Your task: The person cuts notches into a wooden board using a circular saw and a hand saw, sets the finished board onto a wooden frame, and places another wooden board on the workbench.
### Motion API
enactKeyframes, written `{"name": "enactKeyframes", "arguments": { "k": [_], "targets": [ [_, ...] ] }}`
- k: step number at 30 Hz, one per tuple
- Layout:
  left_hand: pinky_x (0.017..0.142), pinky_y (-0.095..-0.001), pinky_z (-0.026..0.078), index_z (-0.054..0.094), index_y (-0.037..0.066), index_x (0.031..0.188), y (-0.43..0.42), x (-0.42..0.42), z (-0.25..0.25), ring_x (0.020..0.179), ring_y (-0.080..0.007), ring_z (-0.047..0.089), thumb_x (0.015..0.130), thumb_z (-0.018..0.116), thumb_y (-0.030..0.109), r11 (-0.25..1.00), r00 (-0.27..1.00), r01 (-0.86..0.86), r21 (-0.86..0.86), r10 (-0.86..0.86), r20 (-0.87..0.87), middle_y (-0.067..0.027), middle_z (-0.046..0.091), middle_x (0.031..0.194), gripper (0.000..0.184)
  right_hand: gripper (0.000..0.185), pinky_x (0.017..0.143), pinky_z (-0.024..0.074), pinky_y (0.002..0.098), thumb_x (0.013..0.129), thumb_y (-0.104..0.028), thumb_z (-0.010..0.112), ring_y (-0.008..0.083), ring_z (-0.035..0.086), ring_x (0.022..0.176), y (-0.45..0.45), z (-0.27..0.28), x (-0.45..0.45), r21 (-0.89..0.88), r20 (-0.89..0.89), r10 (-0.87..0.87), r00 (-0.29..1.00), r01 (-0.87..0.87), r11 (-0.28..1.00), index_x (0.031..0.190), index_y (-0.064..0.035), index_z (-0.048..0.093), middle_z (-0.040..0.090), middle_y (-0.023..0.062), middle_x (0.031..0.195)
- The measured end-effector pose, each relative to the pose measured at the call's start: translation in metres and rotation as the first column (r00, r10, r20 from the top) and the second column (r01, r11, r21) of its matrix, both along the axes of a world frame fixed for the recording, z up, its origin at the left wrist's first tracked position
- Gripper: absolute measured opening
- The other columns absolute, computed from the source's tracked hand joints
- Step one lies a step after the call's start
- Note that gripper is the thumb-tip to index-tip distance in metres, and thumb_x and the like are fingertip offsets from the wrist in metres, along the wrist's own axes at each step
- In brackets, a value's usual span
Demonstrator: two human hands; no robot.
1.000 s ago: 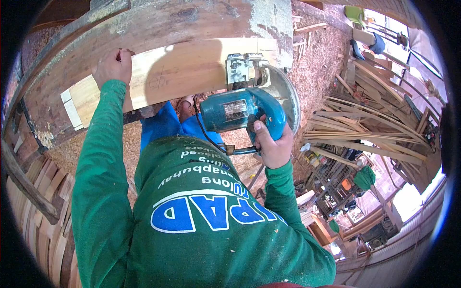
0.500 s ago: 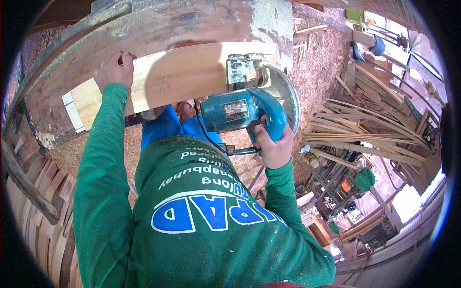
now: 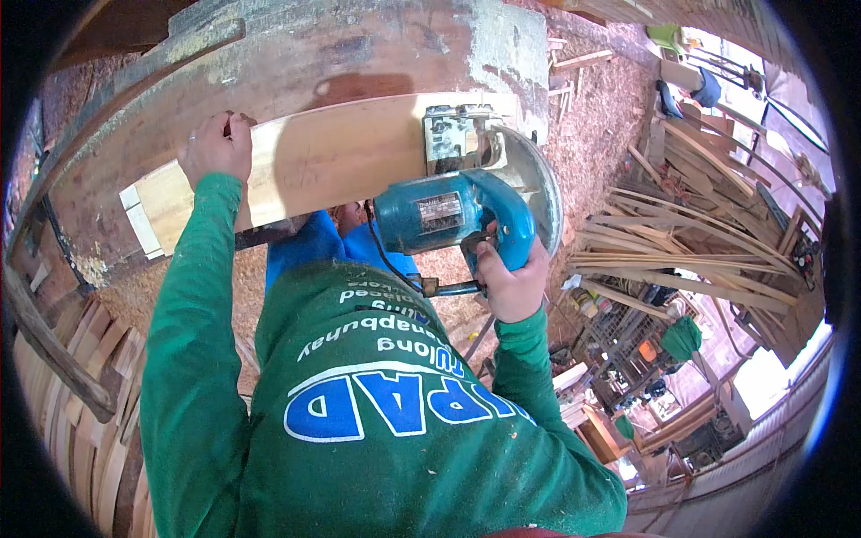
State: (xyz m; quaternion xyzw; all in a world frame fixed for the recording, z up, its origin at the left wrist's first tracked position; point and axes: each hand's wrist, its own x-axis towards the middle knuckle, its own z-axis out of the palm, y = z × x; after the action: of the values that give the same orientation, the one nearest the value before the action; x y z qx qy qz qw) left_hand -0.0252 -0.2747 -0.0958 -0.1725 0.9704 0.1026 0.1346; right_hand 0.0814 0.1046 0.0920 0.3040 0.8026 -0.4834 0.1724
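Note:
A long pale wooden board (image 3: pixel 350 148) lies across the worn workbench (image 3: pixel 386 54), its near edge toward my body. My left hand (image 3: pixel 217 152) is on the board's left part, fingers curled closed over its far edge. A blue circular saw (image 3: pixel 421 215) rests with its metal base plate on the board's right end. My right hand (image 3: pixel 513 280) is wrapped around the saw's rear handle. The saw's round guard faces right and hides the blade. A black power cord (image 3: pixel 381 247) loops beside the motor. Whether the blade is spinning, I cannot tell.
Wood shavings (image 3: pixel 596 152) cover the floor around the bench. Long wood strips (image 3: pixel 682 260) are heaped at the right, with more cut strips (image 3: pixel 85 403) stacked at lower left. A curved wooden piece (image 3: pixel 134 90) runs along the bench's far left side.
The board has shifted slightly toward my body, with my left hand moving along with it. The saw sits slightly nearer too, my right hand still around its handle.

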Motion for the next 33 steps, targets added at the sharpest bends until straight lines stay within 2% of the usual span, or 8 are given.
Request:
{"name": "enactKeyframes", "arguments": {
  "k": [11,14,17,23,26,32,33],
  "targets": [
    [0.097,-0.0506,0.042,0.073,0.016,0.111,-0.004,0.007,-0.009,0.108,-0.0320,0.065,0.099,0.053,0.041,0.998,0.996,0.059,-0.022,-0.060,-0.067,-0.0085,0.073,0.106,0.035,0.028,0.076,0.0552,0.0320,0.081,-0.004,0.070,0.0160,0.067,0.079,-0.006,0.004,-0.015,0.024,0.020,-0.003,1.000,0.003,1.000,0.109,0.0007,0.067,0.071,0.0097,0.086],
    [0.097,-0.0504,0.042,0.074,0.016,0.111,-0.001,0.005,-0.005,0.108,-0.0320,0.065,0.099,0.053,0.040,0.998,0.998,0.049,-0.032,-0.051,-0.045,-0.0081,0.073,0.107,0.034,0.021,0.057,0.0459,0.0232,0.085,-0.004,0.068,0.0068,0.058,0.063,-0.008,0.003,-0.018,0.041,-0.048,0.045,0.998,-0.043,0.998,0.106,-0.0016,0.065,0.063,0.0000,0.076],
    [0.097,-0.0507,0.042,0.074,0.017,0.111,-0.003,0.007,-0.009,0.107,-0.0322,0.065,0.099,0.052,0.040,0.997,0.996,0.063,-0.038,-0.065,-0.064,-0.0074,0.072,0.107,0.033,0.021,0.058,0.0459,0.0230,0.085,-0.004,0.068,0.0063,0.058,0.064,-0.010,0.003,-0.022,0.012,-0.056,0.008,0.998,-0.008,1.000,0.105,-0.0017,0.066,0.063,0.0001,0.076],
    [0.096,-0.0523,0.042,0.072,0.017,0.112,-0.002,0.006,-0.006,0.108,-0.0337,0.065,0.100,0.050,0.040,0.997,0.997,0.062,-0.035,-0.063,-0.038,-0.0078,0.071,0.110,0.034,0.023,0.059,0.0466,0.0243,0.083,-0.007,0.069,0.0071,0.058,0.064,-0.009,0.005,-0.031,0.102,-0.047,0.088,0.995,-0.082,0.991,0.105,-0.0010,0.066,0.063,-0.0003,0.076],
    [0.095,-0.0530,0.042,0.072,0.016,0.110,0.000,0.005,-0.004,0.108,-0.0346,0.065,0.100,0.050,0.040,0.998,0.998,0.053,-0.027,-0.054,-0.027,-0.0088,0.071,0.111,0.034,0.029,0.071,0.0547,0.0341,0.078,-0.007,0.070,0.0170,0.066,0.072,-0.012,0.009,-0.036,0.108,0.008,0.052,0.999,-0.053,0.993,0.105,0.0010,0.068,0.071,0.0101,0.081],
    [0.093,-0.0537,0.042,0.071,0.015,0.109,-0.001,0.006,-0.004,0.108,-0.0355,0.065,0.100,0.049,0.040,0.997,0.996,0.073,-0.023,-0.074,-0.051,-0.0095,0.070,0.111,0.034,0.029,0.069,0.0547,0.0326,0.077,-0.006,0.069,0.0158,0.066,0.070,-0.010,0.008,-0.041,0.133,-0.021,0.107,0.994,-0.103,0.986,0.105,0.0007,0.069,0.071,0.0091,0.079],
    [0.093,-0.0538,0.042,0.071,0.015,0.109,-0.001,0.006,-0.004,0.108,-0.0354,0.065,0.100,0.049,0.040,0.997,0.996,0.078,-0.029,-0.079,-0.044,-0.0094,0.070,0.111,0.034,0.027,0.066,0.0521,0.0300,0.078,-0.006,0.068,0.0129,0.063,0.068,-0.011,0.007,-0.042,0.113,-0.035,0.098,0.995,-0.094,0.989,0.105,0.0004,0.068,0.068,0.0055,0.078]
  ]
}}
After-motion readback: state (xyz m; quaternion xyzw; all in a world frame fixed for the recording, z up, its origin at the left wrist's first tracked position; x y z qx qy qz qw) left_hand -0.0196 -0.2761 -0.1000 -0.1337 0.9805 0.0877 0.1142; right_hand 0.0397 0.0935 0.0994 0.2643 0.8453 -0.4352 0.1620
